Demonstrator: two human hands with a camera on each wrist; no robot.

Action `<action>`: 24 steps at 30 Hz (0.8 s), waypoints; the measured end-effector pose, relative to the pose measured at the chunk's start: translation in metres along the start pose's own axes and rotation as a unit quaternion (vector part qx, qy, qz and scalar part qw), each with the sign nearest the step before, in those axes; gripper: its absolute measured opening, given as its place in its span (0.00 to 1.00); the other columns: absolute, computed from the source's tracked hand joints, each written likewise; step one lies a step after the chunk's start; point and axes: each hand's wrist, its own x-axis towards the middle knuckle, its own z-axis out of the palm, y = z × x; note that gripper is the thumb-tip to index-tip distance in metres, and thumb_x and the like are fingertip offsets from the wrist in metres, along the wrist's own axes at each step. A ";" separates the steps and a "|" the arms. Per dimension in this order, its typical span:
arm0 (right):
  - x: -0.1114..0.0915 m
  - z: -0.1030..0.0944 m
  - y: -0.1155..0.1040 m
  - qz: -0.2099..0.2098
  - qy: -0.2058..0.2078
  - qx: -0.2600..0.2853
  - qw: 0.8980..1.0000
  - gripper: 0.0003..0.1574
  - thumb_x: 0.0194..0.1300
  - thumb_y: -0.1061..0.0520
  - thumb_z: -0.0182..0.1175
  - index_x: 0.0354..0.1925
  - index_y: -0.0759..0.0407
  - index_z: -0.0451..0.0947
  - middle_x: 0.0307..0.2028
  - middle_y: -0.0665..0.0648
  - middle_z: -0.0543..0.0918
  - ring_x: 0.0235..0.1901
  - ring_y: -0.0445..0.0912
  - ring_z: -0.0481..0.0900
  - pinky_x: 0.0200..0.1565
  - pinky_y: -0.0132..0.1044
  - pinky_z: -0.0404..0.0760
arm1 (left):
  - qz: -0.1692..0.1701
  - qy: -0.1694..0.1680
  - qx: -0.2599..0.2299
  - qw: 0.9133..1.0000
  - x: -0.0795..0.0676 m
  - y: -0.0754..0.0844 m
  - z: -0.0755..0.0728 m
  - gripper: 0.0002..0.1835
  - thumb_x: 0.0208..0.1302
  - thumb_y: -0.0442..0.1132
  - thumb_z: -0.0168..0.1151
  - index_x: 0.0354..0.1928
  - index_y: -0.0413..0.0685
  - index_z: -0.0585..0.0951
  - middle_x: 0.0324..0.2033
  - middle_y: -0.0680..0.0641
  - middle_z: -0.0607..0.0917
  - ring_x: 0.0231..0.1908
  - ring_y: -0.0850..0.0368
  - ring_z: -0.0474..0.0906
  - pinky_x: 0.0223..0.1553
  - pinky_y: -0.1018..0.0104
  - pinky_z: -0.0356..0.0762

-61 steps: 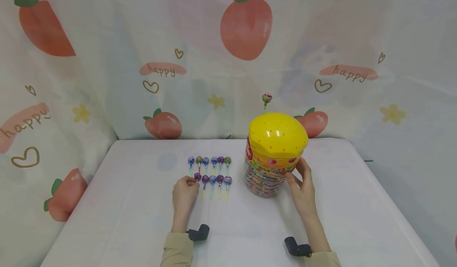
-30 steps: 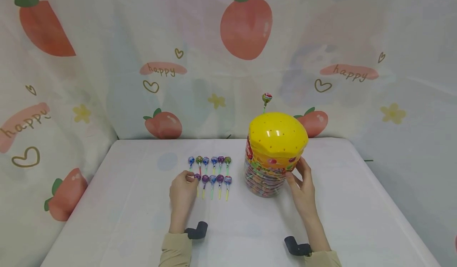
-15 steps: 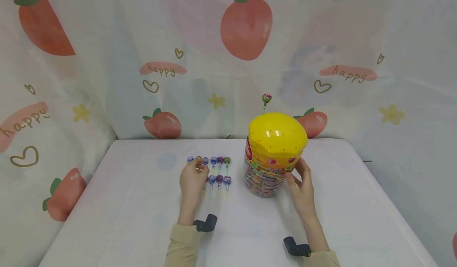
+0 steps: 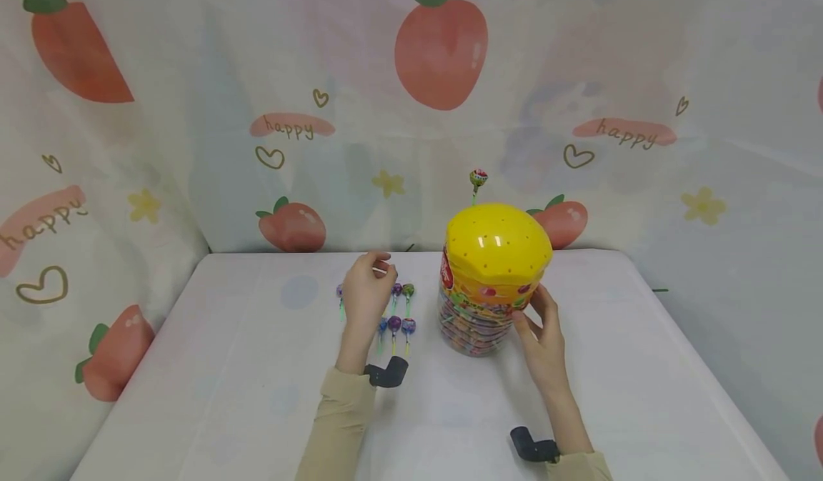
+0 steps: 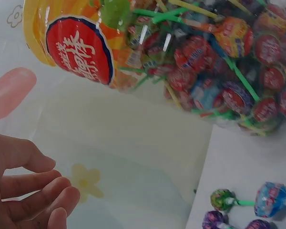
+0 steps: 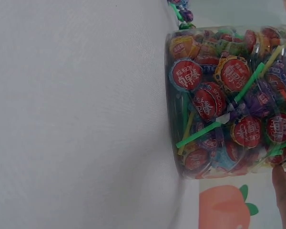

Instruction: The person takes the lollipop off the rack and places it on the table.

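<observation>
My left hand (image 4: 368, 288) hovers over the left part of two rows of wrapped lollipops, hiding several of them. In the left wrist view its fingers (image 5: 33, 186) hang loosely bent with nothing between them. A front-row lollipop (image 4: 394, 324) and a back-row lollipop (image 4: 408, 290) show to its right. My right hand (image 4: 543, 345) holds the right side of a clear plastic jar (image 4: 476, 331) packed with lollipops, thumb in front and fingers round the far side. The jar stands upright under a yellow domed lid (image 4: 498, 241).
Behind the lid a single green-and-red lollipop (image 4: 478, 179) sticks up on its stick. A white cloth covers the table (image 4: 244, 367). A fruit-printed curtain (image 4: 347, 73) hangs along the back and sides.
My left hand has left the leftmost front-row lollipop, moving forward, up and to the right over the rows. My right hand and the jar have stayed in place.
</observation>
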 end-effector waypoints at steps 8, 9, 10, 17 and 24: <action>0.000 0.000 0.000 0.006 -0.002 -0.012 1.000 0.44 0.70 0.58 0.55 0.75 0.48 0.45 0.72 0.56 0.58 0.71 0.51 0.58 0.67 0.51 0.65 | 0.035 -0.023 -0.024 0.999 0.016 0.034 0.002 0.12 0.60 0.38 0.60 0.45 0.48 0.84 0.32 0.49 0.87 0.34 0.53 0.84 0.37 0.58 0.79; 0.000 0.000 0.000 0.006 -0.002 -0.014 1.000 0.44 0.70 0.57 0.55 0.75 0.48 0.45 0.72 0.56 0.58 0.71 0.50 0.58 0.67 0.47 0.66 | 0.039 -0.024 -0.026 0.999 0.018 0.038 0.002 0.12 0.60 0.38 0.60 0.45 0.48 0.84 0.32 0.49 0.87 0.35 0.53 0.84 0.37 0.58 0.79; 0.000 0.000 0.000 0.006 -0.002 -0.015 1.000 0.43 0.70 0.57 0.55 0.75 0.48 0.45 0.72 0.56 0.58 0.71 0.50 0.58 0.67 0.43 0.67 | 0.042 -0.026 -0.029 0.998 0.020 0.042 0.002 0.12 0.60 0.38 0.60 0.45 0.48 0.84 0.32 0.48 0.86 0.35 0.53 0.84 0.37 0.58 0.79; 0.000 -0.001 0.000 -0.001 -0.001 -0.007 1.000 0.43 0.69 0.58 0.55 0.75 0.51 0.46 0.72 0.58 0.58 0.71 0.52 0.58 0.67 0.49 0.66 | 0.055 -0.038 -0.054 0.996 0.033 0.066 0.004 0.12 0.61 0.40 0.60 0.45 0.49 0.84 0.33 0.48 0.86 0.36 0.53 0.83 0.38 0.60 0.80; 0.000 -0.001 0.000 -0.010 -0.002 0.008 1.000 0.43 0.69 0.59 0.55 0.75 0.51 0.46 0.72 0.59 0.58 0.71 0.54 0.57 0.66 0.59 0.63 | 0.071 -0.055 -0.071 0.993 0.044 0.087 0.009 0.12 0.62 0.40 0.60 0.46 0.49 0.84 0.34 0.49 0.86 0.36 0.54 0.82 0.37 0.63 0.79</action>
